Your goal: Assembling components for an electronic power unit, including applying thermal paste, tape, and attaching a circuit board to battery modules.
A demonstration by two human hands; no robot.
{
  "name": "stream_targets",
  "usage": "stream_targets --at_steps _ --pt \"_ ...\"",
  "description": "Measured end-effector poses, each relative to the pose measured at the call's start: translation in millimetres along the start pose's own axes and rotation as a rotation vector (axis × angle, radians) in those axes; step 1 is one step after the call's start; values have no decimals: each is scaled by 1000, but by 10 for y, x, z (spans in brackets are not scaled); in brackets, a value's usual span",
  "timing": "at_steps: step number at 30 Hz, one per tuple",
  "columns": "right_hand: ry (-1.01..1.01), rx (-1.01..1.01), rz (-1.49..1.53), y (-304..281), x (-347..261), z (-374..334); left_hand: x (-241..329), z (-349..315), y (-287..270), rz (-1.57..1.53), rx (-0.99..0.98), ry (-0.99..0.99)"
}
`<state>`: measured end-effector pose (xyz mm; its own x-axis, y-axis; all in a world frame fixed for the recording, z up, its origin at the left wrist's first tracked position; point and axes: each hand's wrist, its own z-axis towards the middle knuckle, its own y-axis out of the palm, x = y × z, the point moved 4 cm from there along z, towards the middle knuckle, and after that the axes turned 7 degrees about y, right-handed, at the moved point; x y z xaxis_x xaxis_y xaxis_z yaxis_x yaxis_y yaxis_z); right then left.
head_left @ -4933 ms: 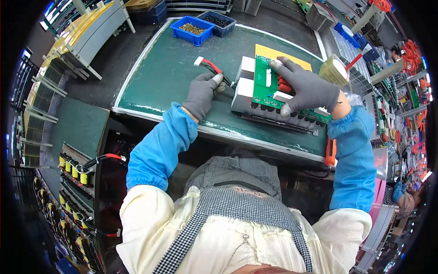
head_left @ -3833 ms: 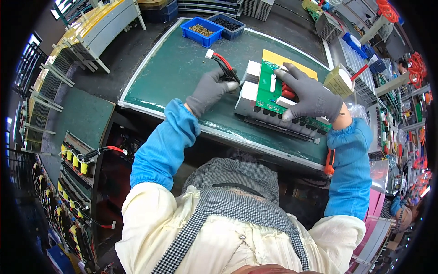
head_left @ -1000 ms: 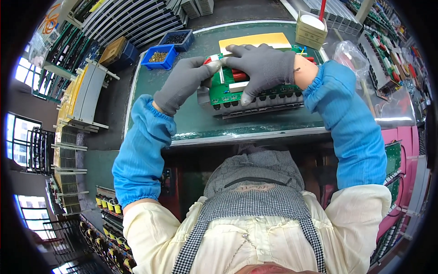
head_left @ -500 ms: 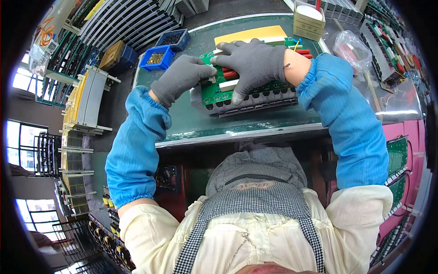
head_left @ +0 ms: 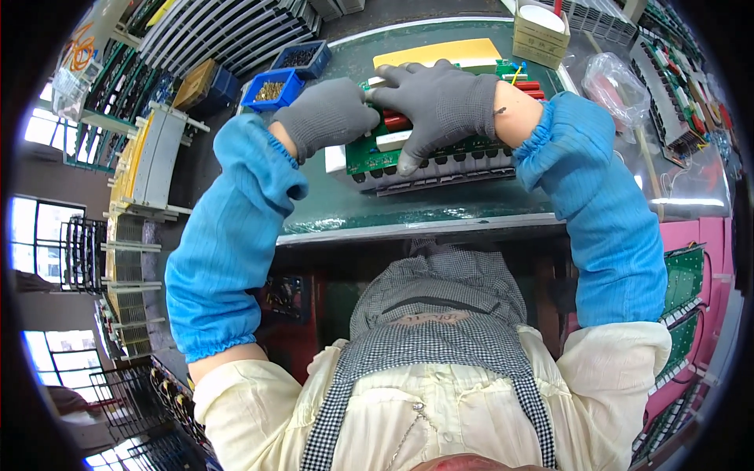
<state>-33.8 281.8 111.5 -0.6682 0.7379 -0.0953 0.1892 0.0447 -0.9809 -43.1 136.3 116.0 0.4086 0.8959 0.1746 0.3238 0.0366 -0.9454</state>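
Note:
A green circuit board [head_left: 363, 162] lies on a grey finned heatsink [head_left: 448, 170] on the green-topped bench. Red cylindrical parts [head_left: 399, 123] and a white bar-shaped part [head_left: 393, 142] stand on the board. My right hand [head_left: 440, 106], in a grey glove, rests across the board with fingers spread. At the board's left side is my left hand [head_left: 330, 118], gloved too, its fingers curled closed above the board. Whatever those fingers hold, if anything, is hidden. The right hand covers much of the board's middle.
Left of the board stand a blue bin [head_left: 261, 105] of brass-coloured small parts and a second blue bin [head_left: 317, 69] of dark parts. A yellow sheet [head_left: 440, 53] lies behind. To the right are a cardboard box [head_left: 538, 47], a clear plastic bag [head_left: 616, 86] and another board assembly [head_left: 664, 90].
My left hand has shifted slightly up and right, further over the board's left part, and its fingers have turned downward. My right hand stays spread on the board. The view has shifted slightly.

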Motion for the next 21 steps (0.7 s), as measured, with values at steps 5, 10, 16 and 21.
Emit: stream_targets --at_steps 5,10,16,21 --pt "-11 77 21 -10 60 -31 40 -181 158 13 232 -33" --pt "-24 35 36 -23 21 -35 9 -93 21 0 -17 -48" --pt "17 92 128 -121 216 -257 250 -508 -171 2 382 203" --pt "105 33 45 -61 528 -336 258 -442 -129 126 270 213"
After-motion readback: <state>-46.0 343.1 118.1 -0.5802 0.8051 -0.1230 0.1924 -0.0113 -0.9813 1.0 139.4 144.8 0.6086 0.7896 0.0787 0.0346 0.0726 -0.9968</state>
